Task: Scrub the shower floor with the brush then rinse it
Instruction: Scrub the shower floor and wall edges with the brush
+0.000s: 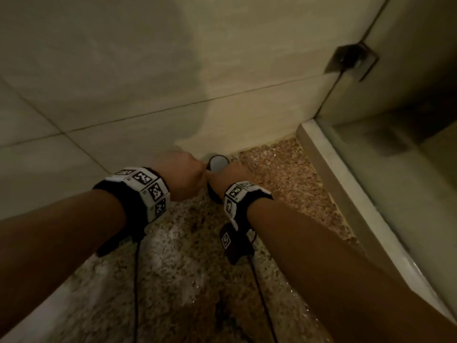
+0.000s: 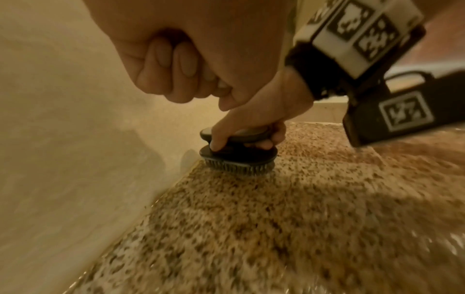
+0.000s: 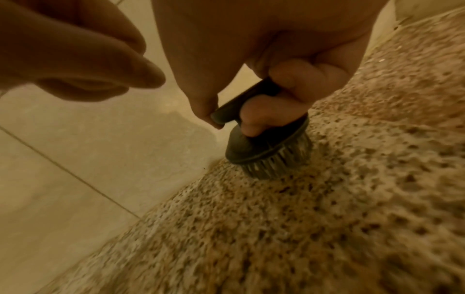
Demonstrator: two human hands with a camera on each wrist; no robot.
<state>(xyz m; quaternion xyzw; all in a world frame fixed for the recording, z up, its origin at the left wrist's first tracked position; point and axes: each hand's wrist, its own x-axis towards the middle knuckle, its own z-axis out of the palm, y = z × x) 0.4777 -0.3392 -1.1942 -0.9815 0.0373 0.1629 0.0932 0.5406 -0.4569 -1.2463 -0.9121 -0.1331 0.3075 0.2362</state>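
Left of the grip, the left hand (image 1: 181, 178) hangs curled into a loose fist with nothing in it, its knuckles close against the right hand (image 1: 233, 173). The right hand is the grip: its fingers (image 3: 254, 117) wrap under the flat knob handle of a small round scrub brush (image 2: 237, 154), thumb pressed on the side of the cap. The brush stands bristles-down on the shower floor (image 1: 183, 263), right at the foot of the tiled wall (image 1: 99, 78) beyond the grip. It looks light and rigid in the body, with stiff bristles (image 3: 274, 165) that should flex only a little; wet plastic may turn slippery, so the narrow waist under the knob seems the surest place to hold. Beneath and behind the grip the floor is speckled pebble stone, wet and glistening, likely slick. Right of the grip runs a pale raised curb (image 1: 351, 194) with a glass panel (image 1: 400, 154) above it and a dark metal bracket (image 1: 352, 60) higher on the corner
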